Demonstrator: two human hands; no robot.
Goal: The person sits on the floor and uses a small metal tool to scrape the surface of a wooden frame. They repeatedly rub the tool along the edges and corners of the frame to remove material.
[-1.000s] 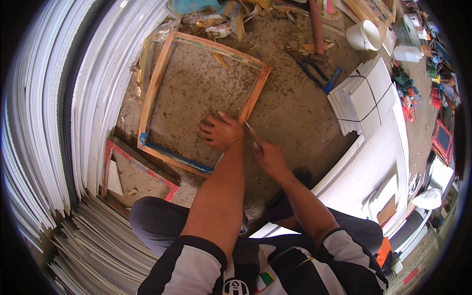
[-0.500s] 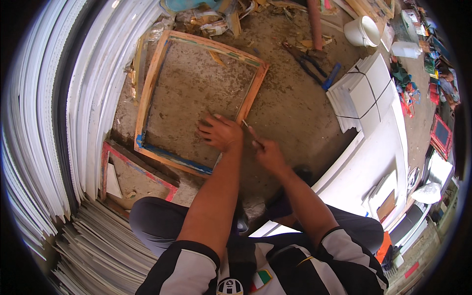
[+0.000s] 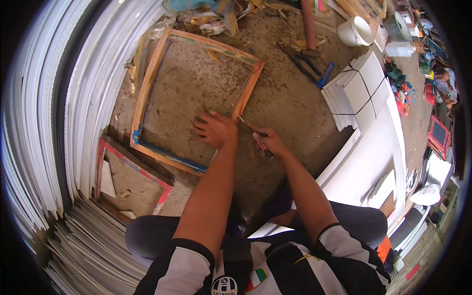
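Note:
On the floor lies a rectangular wooden frame (image 3: 147,91), bare wood with blue paint along its near side and corner. My left hand (image 3: 216,129) rests across its right bar near the close end, fingers spread inward over the opening. In my right hand (image 3: 273,142) is a slim tool with a thin metal tip and a red-and-black handle (image 3: 264,148), which looks like a screwdriver. Its tip meets the outer edge of the right bar beside my left hand. My hand and forearm hide the frame's near right corner.
White sheets stand stacked along the left (image 3: 93,98). A smaller red-painted frame (image 3: 130,164) lies nearby. Pliers (image 3: 300,61) and a blue-handled tool (image 3: 326,74) lie beyond my right hand, near a tied bundle of white boards (image 3: 356,91), a white bucket (image 3: 355,32) and scraps.
My right hand has turned and loosened somewhat, so the tool's red-and-black handle now shows below it. The left hand keeps its place on the frame. The whole view has shifted slightly.

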